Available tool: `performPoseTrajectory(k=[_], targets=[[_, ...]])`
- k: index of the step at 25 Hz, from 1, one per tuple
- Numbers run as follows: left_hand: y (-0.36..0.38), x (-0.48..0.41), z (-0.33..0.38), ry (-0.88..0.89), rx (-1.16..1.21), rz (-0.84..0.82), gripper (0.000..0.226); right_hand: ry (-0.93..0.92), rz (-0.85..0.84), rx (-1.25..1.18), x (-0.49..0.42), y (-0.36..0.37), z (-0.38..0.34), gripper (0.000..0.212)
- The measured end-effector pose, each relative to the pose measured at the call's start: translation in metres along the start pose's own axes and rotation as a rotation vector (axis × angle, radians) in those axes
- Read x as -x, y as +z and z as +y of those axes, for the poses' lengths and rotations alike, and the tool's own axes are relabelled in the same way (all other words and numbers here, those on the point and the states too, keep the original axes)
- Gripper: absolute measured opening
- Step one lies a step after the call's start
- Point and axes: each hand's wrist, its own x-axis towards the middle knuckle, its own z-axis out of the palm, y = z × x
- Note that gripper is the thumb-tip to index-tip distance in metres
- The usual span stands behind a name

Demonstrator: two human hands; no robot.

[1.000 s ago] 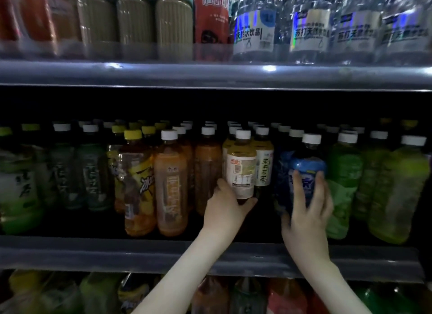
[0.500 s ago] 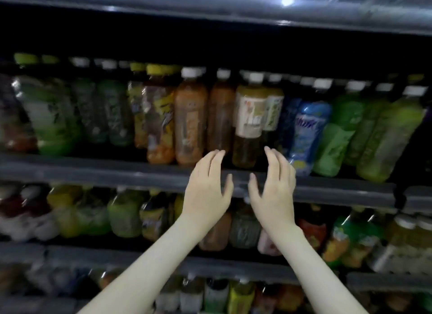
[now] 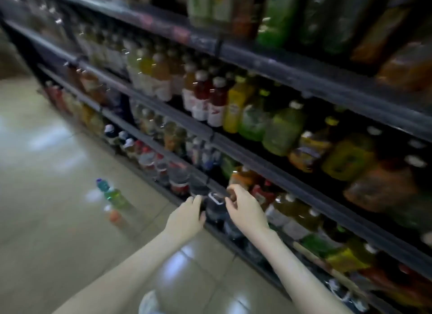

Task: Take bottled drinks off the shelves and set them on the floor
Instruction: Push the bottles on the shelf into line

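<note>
A dark bottle with a white cap [image 3: 216,208] stands at the front of the lowest shelf [image 3: 236,243]. My left hand [image 3: 189,216] lies against its left side with fingers nearly straight. My right hand [image 3: 245,210] is at its right, fingers curled by the cap; blur hides whether they grip it. On the floor [image 3: 46,220] to the left stand a green bottle with a blue top [image 3: 112,194] and a small orange bottle [image 3: 114,216]. Both are apart from my hands.
Several tiers of shelving [image 3: 280,72] packed with green, yellow, red and orange drink bottles run diagonally from upper left to lower right. The shiny tiled floor spreads out on the left. A pale shoe tip [image 3: 149,302] shows at the bottom edge.
My view has swung down and left along the aisle. Both hands dropped from the middle shelf to the lowest one and now flank a dark bottle. The floor bottles came into view.
</note>
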Motion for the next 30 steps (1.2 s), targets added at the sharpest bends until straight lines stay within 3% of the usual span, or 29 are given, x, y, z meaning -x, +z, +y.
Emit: performPoseTrajectory(k=[7, 11, 15, 22, 27, 30], targets=[[-0.057, -0.023, -0.293, -0.398, -0.003, -0.073, 0.044, 0.037, -0.411, 0.019, -0.158, 0.203, -0.132, 0.048], [-0.091, -0.072, -0.400, -0.501, 0.022, -0.067, 0.042, 0.011, -0.559, 0.050, -0.238, 0.287, -0.191, 0.049], [-0.081, -0.140, -0.487, -0.540, 0.086, -0.068, 0.040, 0.041, -0.653, 0.108, -0.333, 0.379, -0.205, 0.051], [0.032, -0.228, -0.674, -0.793, 0.250, -0.053, 0.043, -0.024, -0.901, 0.262, -0.456, 0.617, -0.201, 0.054], [0.173, -0.262, -0.776, -0.901, 0.347, -0.119, 0.045, -0.102, -1.100, 0.504, -0.484, 0.810, -0.137, 0.068], [0.227, -0.261, -0.806, -0.898, 0.391, -0.143, 0.045, -0.210, -1.126, 0.550, -0.480, 0.886, -0.099, 0.058]])
